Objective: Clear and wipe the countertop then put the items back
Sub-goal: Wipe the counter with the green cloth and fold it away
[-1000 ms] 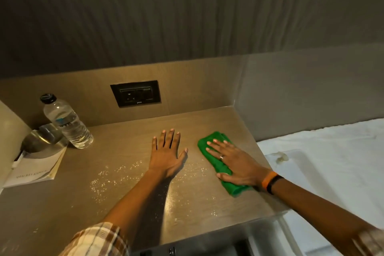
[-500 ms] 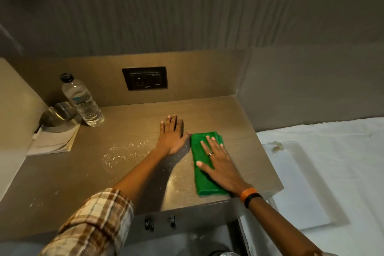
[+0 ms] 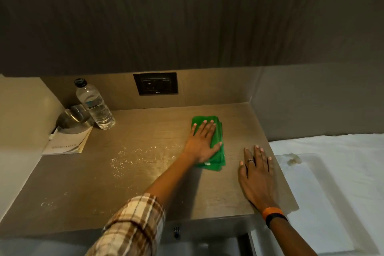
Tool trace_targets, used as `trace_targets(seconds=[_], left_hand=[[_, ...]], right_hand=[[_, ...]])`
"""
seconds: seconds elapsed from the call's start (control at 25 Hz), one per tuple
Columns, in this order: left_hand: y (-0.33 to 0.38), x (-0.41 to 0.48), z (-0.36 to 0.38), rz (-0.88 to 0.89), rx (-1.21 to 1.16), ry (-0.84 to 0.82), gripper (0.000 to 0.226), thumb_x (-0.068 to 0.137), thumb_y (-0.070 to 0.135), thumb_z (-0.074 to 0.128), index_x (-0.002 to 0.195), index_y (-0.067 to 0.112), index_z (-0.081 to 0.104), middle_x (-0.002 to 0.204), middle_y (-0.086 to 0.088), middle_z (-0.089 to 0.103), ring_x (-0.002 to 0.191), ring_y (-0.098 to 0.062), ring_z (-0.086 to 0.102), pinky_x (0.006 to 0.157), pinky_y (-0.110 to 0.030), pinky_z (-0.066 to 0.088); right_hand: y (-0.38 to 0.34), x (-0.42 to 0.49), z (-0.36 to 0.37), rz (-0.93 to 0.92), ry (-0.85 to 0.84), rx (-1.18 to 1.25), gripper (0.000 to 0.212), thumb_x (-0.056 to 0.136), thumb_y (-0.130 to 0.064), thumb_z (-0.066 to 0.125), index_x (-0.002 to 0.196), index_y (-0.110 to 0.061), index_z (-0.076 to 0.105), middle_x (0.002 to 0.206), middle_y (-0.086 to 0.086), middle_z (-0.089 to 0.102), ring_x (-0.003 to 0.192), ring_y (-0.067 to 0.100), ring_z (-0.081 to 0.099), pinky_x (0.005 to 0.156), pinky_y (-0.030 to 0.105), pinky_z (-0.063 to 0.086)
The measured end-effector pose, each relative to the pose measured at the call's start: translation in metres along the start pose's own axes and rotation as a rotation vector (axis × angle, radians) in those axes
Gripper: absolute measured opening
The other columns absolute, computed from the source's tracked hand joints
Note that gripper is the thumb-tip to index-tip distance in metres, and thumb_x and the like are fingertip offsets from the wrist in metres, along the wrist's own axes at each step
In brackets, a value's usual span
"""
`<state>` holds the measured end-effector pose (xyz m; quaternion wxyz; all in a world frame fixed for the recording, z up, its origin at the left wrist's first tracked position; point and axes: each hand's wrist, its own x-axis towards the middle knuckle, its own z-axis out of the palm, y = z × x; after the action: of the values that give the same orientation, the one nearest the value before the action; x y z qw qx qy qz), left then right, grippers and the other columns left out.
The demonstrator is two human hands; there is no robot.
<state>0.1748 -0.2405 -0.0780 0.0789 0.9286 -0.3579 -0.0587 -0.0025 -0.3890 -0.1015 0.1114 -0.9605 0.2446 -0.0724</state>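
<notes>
A folded green cloth lies on the brown countertop, right of centre. My left hand presses flat on top of it, fingers spread and thumb at its right edge. My right hand rests palm down on the bare counter just right of the cloth, holding nothing. Wet droplets glisten on the surface left of the cloth. A clear water bottle, a shiny metal bowl and a white booklet sit at the back left corner.
A black wall socket is set in the backsplash behind the counter. Walls close the counter at the back and left. A white bed with a white tray lies off the right edge. A drawer knob shows below the front edge.
The cloth has passed from my right hand to my left hand, which slid right onto it. My right hand came off and now lies flat on the counter to the right.
</notes>
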Motion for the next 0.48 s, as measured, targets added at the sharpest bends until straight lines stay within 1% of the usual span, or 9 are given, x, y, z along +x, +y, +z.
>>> trace_targets(seconds=[0.08, 0.16, 0.28, 0.36, 0.4, 0.48], left_hand=[[-0.032, 0.020, -0.014, -0.134, -0.023, 0.025, 0.081, 0.097, 0.065, 0.021, 0.158, 0.015, 0.002, 0.168, -0.002, 0.003, 0.155, -0.018, -0.005, 0.127, -0.046, -0.004], [-0.053, 0.019, -0.016, -0.307, -0.037, 0.077, 0.083, 0.097, 0.065, 0.019, 0.158, 0.010, 0.002, 0.168, -0.008, 0.003, 0.155, -0.022, -0.004, 0.127, -0.046, -0.003], [-0.048, 0.003, -0.012, -0.466, -0.063, 0.096, 0.087, 0.097, 0.065, 0.017, 0.156, 0.003, 0.000, 0.167, -0.015, 0.001, 0.155, -0.027, -0.006, 0.127, -0.047, -0.002], [-0.033, -0.010, -0.011, -0.467, -0.067, 0.083, 0.088, 0.097, 0.065, 0.018, 0.156, 0.002, 0.000, 0.167, -0.016, 0.000, 0.155, -0.028, -0.007, 0.126, -0.049, -0.003], [-0.024, -0.020, -0.009, -0.430, -0.063, 0.069, 0.087, 0.097, 0.065, 0.019, 0.156, 0.003, 0.001, 0.167, -0.016, -0.001, 0.155, -0.029, -0.007, 0.126, -0.050, -0.004], [-0.003, -0.051, 0.002, -0.288, -0.027, 0.055, 0.087, 0.096, 0.067, 0.018, 0.157, 0.007, 0.000, 0.167, -0.013, -0.002, 0.155, -0.026, -0.009, 0.126, -0.050, -0.004]], right_hand=[[0.001, 0.001, 0.002, 0.007, -0.002, 0.003, 0.064, 0.099, -0.046, 0.018, 0.157, -0.022, 0.025, 0.168, 0.008, 0.014, 0.157, 0.023, 0.009, 0.128, 0.046, 0.006], [-0.003, 0.002, 0.001, 0.012, 0.004, -0.005, 0.065, 0.098, -0.047, 0.016, 0.157, -0.022, 0.026, 0.168, 0.009, 0.014, 0.157, 0.024, 0.009, 0.128, 0.047, 0.006], [-0.006, -0.001, -0.005, 0.018, 0.004, -0.071, 0.070, 0.097, -0.054, 0.015, 0.158, -0.022, 0.023, 0.167, 0.012, 0.016, 0.156, 0.027, 0.010, 0.128, 0.049, 0.007], [-0.009, 0.000, -0.007, 0.015, -0.004, -0.109, 0.075, 0.095, -0.061, 0.016, 0.159, -0.022, 0.020, 0.167, 0.014, 0.015, 0.156, 0.029, 0.007, 0.127, 0.051, 0.006], [-0.010, 0.000, -0.006, 0.014, -0.021, -0.119, 0.077, 0.094, -0.064, 0.016, 0.159, -0.022, 0.017, 0.168, 0.015, 0.013, 0.157, 0.030, 0.005, 0.127, 0.052, 0.004], [-0.011, 0.000, -0.007, 0.018, -0.061, -0.121, 0.081, 0.093, -0.068, 0.019, 0.160, -0.023, 0.012, 0.168, 0.015, 0.007, 0.157, 0.030, 0.000, 0.126, 0.054, 0.001]])
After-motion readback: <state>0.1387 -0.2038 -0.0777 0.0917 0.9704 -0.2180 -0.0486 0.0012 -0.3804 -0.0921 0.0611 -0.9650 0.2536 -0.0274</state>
